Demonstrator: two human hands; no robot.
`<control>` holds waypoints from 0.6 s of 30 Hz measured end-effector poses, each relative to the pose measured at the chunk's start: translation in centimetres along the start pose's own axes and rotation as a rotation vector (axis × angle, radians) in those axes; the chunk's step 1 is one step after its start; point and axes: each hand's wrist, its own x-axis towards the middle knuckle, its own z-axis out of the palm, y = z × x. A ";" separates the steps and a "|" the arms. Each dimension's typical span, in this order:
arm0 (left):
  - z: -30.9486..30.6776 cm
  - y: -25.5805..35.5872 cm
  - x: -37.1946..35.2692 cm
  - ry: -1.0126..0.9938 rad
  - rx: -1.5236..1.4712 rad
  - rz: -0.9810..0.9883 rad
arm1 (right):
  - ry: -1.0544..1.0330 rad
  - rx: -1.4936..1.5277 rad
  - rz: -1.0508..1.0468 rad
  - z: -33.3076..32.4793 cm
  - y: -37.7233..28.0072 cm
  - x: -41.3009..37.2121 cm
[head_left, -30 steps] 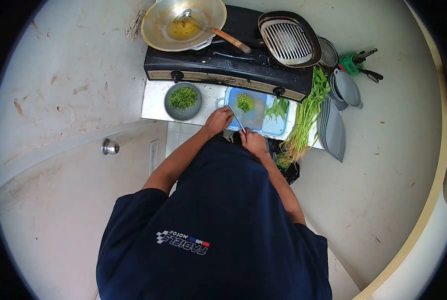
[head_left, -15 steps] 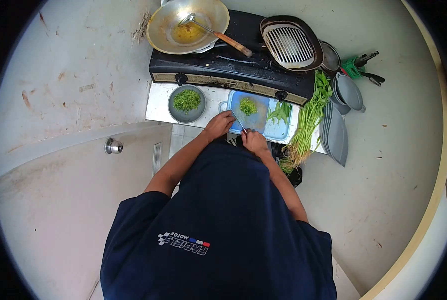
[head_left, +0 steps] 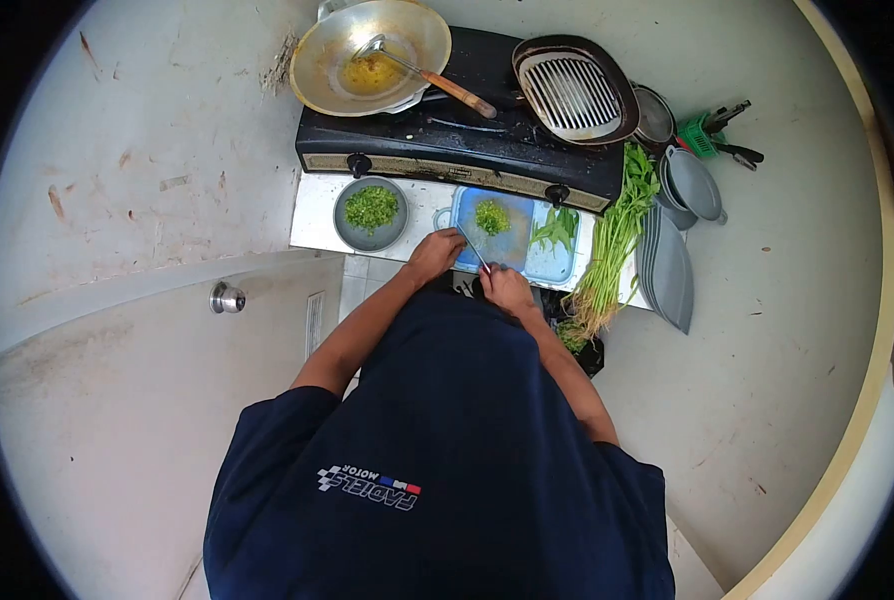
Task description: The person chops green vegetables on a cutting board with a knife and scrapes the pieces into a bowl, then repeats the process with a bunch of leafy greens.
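Observation:
My right hand [head_left: 508,290] is closed round the handle of a knife [head_left: 473,249]. The blade slants up and left over the near edge of a blue cutting board [head_left: 515,246]. At the blade's tip, the fingers of my left hand [head_left: 435,255] are pinched together against it. Chopped greens [head_left: 492,217] lie in a small heap on the board, just beyond the blade. To their right on the board are loose green leaves [head_left: 557,229]. A grey bowl [head_left: 369,240] left of the board holds more chopped greens [head_left: 371,208].
Behind the board stands a black stove [head_left: 467,150] with a wok [head_left: 317,80], a ladle [head_left: 457,94] and a grill pan [head_left: 622,125]. A bunch of leafy stalks [head_left: 612,245] hangs over the counter's right edge, beside stacked grey plates [head_left: 672,275]. A door knob [head_left: 228,297] is at left.
The view has shifted slightly. My hands and the knife keep nearly the same position, with left fingertips still at the blade's tip.

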 end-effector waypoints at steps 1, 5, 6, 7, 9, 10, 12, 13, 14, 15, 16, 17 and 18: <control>0.0 0.1 0.0 0.004 -0.008 -0.002 | -0.007 -0.005 -0.003 0.1 -0.1 0.1; 0.3 -0.2 0.1 -0.004 0.021 0.004 | -0.026 -0.016 -0.005 -0.2 -0.5 0.8; 0.4 -0.3 0.1 -0.005 0.022 0.000 | -0.012 -0.004 -0.009 -0.2 -0.7 1.0; 0.5 -0.3 0.1 -0.005 0.024 -0.005 | 0.003 0.007 -0.015 -0.3 -0.9 1.2; 0.6 -0.5 -0.1 0.007 0.006 -0.008 | 0.011 0.022 -0.019 -0.6 -1.3 1.2; 0.6 -0.6 -0.1 0.019 -0.013 -0.003 | 0.007 0.026 -0.015 -0.9 -1.4 1.0; 0.5 -0.3 0.0 0.027 -0.047 -0.035 | -0.002 0.016 0.005 -1.0 -1.2 0.8; 0.3 0.1 0.0 0.021 -0.062 -0.072 | -0.007 0.002 0.022 -0.6 -0.8 0.7; 0.1 0.5 0.1 0.015 -0.078 -0.108 | -0.013 -0.011 0.041 -0.3 -0.5 0.5; 0.2 0.3 0.1 0.012 -0.064 -0.084 | -0.019 -0.008 0.051 -0.2 -0.3 0.4; 0.2 0.1 0.0 0.010 -0.049 -0.060 | -0.025 -0.004 0.060 -0.1 -0.2 0.2; 0.3 -0.1 0.0 0.009 -0.033 -0.037 | -0.030 0.000 0.069 0.0 -0.1 0.2; 0.2 0.0 0.0 0.010 -0.031 -0.037 | -0.026 0.009 0.059 0.0 -0.1 0.2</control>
